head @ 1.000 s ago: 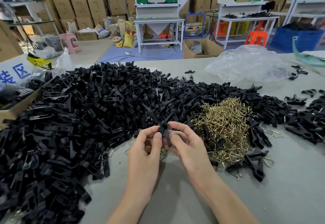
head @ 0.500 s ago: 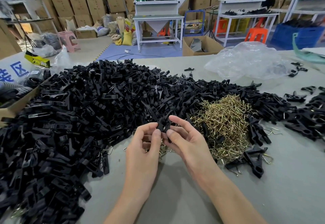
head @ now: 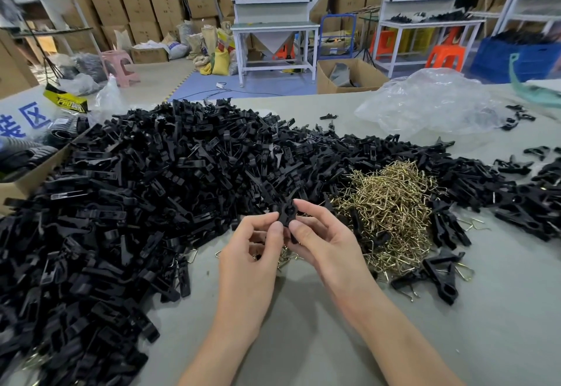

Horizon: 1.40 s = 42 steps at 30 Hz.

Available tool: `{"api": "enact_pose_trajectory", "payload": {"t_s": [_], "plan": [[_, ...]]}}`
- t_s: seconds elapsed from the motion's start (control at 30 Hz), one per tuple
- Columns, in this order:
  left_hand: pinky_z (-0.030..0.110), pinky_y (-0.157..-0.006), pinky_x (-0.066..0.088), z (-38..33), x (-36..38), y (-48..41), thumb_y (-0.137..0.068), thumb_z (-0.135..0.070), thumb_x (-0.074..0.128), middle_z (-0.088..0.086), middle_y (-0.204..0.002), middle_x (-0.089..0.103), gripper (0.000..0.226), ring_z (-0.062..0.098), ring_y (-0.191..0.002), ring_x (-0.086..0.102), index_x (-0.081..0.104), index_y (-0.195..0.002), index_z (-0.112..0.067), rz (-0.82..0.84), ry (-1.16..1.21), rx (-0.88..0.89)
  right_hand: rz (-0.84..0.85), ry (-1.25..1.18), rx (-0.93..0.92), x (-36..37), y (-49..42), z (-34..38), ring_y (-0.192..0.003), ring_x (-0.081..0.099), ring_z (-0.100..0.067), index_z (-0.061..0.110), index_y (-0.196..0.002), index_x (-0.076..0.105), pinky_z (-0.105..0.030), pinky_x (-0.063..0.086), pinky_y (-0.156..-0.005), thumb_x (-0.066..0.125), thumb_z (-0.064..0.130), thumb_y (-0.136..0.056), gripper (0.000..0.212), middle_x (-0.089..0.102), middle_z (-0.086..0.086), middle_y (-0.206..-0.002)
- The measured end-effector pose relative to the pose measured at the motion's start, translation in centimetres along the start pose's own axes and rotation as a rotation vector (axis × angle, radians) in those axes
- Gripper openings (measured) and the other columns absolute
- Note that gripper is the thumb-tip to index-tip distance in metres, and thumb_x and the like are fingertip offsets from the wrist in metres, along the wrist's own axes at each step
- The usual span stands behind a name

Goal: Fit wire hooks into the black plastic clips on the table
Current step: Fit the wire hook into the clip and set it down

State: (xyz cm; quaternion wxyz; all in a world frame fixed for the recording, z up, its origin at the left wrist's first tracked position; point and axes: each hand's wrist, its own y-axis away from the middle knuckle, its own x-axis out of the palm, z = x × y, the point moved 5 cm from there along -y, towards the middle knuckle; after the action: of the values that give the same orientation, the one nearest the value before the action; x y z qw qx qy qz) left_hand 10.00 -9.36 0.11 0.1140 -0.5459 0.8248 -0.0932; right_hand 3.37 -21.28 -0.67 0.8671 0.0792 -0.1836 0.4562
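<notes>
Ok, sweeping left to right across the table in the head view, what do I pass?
Cardboard box at the left edge → big pile of black clips → left hand → held clip, pinched by both hands → right hand → heap of wire hooks → clips with hooks fitted → more black clips.

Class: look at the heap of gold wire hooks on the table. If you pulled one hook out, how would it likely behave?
The wire hooks lie interlocked in a heap, so one would probably drag neighbours along. Each is thin bent wire: likely light and fairly stiff. The angular bends suggest snagging, not rolling.
</notes>
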Motion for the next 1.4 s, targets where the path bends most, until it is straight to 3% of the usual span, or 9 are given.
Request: {"api": "enact_pose_trajectory", "payload": {"t_s": [0.17,0.43,0.6,0.8,1.0,1.07,1.17,1.3,1.4], "plan": [[0.013,-0.059,0.047,0.0,0.1,0.0,-0.095,-0.028,0.062,-0.014,-0.084,0.071,0.016,0.005,-0.067,0.061,0.066,-0.098,-0.044,-0.004,-0.005,0.015,-0.010,0.045,0.004,-0.1,0.0,-0.1,-0.094,0.072,-0.009,0.034,-0.106,0.075,-0.023,0.058,-0.082,0.070,0.008,-0.092,0.030,0.074,0.009,-0.088],[0.020,-0.055,0.046,-0.1,-0.1,-0.3,-0.099,-0.034,0.057,-0.010,-0.081,0.072,0.015,0.018,-0.063,0.057,0.070,-0.093,-0.040,0.052,0.005,-0.005,-0.037,-0.013,0.010,-0.2,-0.1,-0.4,-0.092,0.074,-0.017,0.023,-0.105,0.077,-0.026,0.059,-0.081,0.067,0.005,-0.093,0.023,0.075,0.001,-0.094],[0.016,-0.063,0.045,-0.3,0.0,-0.3,-0.093,-0.025,0.067,-0.013,-0.078,0.067,0.015,0.004,-0.066,0.057,0.064,-0.090,-0.039,0.090,0.034,0.015,0.051,-0.013,0.038,0.1,0.0,-0.2,-0.110,0.071,-0.024,0.024,-0.109,0.077,-0.037,0.058,-0.091,0.060,0.014,-0.100,0.022,0.074,-0.011,-0.111],[0.012,-0.073,0.045,0.0,-0.2,-0.6,-0.090,-0.016,0.071,-0.019,-0.095,0.065,0.048,0.006,-0.085,0.063,0.055,-0.115,-0.053,0.158,-0.121,0.107,0.163,0.010,0.103,-0.5,-0.4,0.2,-0.075,0.065,-0.014,0.017,-0.107,0.078,-0.024,0.055,-0.067,0.062,0.009,-0.098,0.021,0.069,-0.006,-0.083],[0.004,-0.079,0.038,-0.5,0.2,-0.2,-0.092,-0.033,0.061,-0.029,-0.104,0.060,0.037,-0.007,-0.094,0.057,0.050,-0.115,-0.060,0.259,-0.416,0.301,0.172,0.090,0.120,-1.9,-0.7,0.3,-0.076,0.064,-0.018,0.022,-0.124,0.061,-0.022,0.049,-0.061,0.073,0.021,-0.083,0.043,0.071,-0.003,-0.082],[0.005,-0.080,0.038,-0.5,0.2,-0.2,-0.089,-0.043,0.056,-0.032,-0.102,0.059,0.029,-0.009,-0.095,0.055,0.046,-0.110,-0.062,0.234,-0.466,0.312,0.156,0.171,0.092,-1.9,-0.6,0.6,-0.079,0.067,-0.017,0.027,-0.128,0.058,-0.023,0.052,-0.064,0.074,0.028,-0.089,0.042,0.075,-0.006,-0.089],[0.024,-0.084,0.046,0.1,-0.4,-0.6,-0.089,-0.048,0.054,-0.026,-0.096,0.060,0.021,0.000,-0.096,0.056,0.049,-0.109,-0.051,0.140,-0.511,0.276,0.049,0.359,-0.037,-2.1,-0.2,1.6,-0.086,0.070,-0.010,0.035,-0.122,0.062,-0.023,0.056,-0.072,0.061,0.040,-0.095,0.027,0.075,0.003,-0.100],[0.042,-0.086,0.049,0.7,-1.7,-1.2,-0.090,-0.046,0.056,-0.019,-0.097,0.060,0.021,0.011,-0.097,0.056,0.054,-0.111,-0.040,0.022,-0.526,0.202,-0.059,0.853,-0.290,-2.7,0.8,3.0,-0.094,0.061,-0.002,0.038,-0.108,0.069,-0.012,0.045,-0.079,0.057,0.037,-0.100,0.014,0.068,0.019,-0.096],[0.043,-0.088,0.049,0.7,-2.3,-1.4,-0.092,-0.046,0.056,-0.019,-0.099,0.059,0.022,0.014,-0.099,0.056,0.055,-0.112,-0.038,-0.022,-0.522,0.160,-0.009,1.290,-0.401,-2.3,1.7,2.5,-0.101,0.049,-0.001,0.036,-0.106,0.069,-0.017,0.039,-0.092,0.057,0.043,-0.097,0.016,0.059,0.022,-0.100]]}}
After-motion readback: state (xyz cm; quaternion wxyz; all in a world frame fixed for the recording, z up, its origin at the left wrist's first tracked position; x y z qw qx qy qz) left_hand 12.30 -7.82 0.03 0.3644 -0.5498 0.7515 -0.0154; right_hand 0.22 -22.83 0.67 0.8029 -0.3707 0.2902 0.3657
